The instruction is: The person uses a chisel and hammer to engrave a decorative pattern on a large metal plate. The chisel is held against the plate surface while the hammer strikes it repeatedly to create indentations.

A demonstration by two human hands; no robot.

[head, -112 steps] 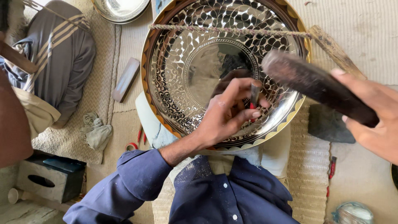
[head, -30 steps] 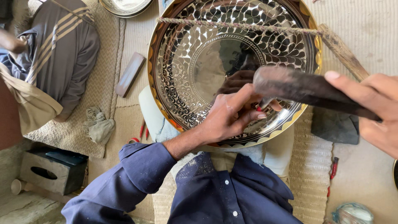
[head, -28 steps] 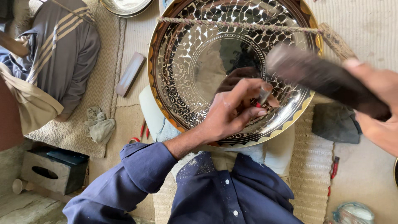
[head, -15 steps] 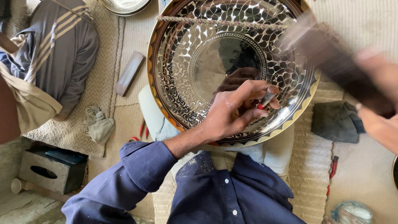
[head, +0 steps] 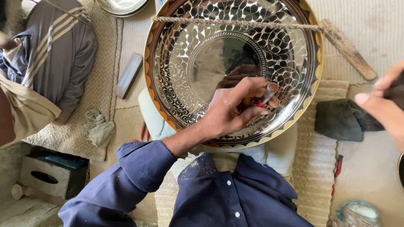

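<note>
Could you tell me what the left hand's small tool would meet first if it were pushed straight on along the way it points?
Most likely the engraved metal tray: the left hand pinches a small chisel whose tip seems to rest on the patterned band near the rim, though depth is unclear.

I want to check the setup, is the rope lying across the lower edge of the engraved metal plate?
No, the rope stretches across the upper part of the plate, far above the left hand.

Right hand (head: pixel 385 107) and its dark tool cut off by the frame's right edge.
</note>
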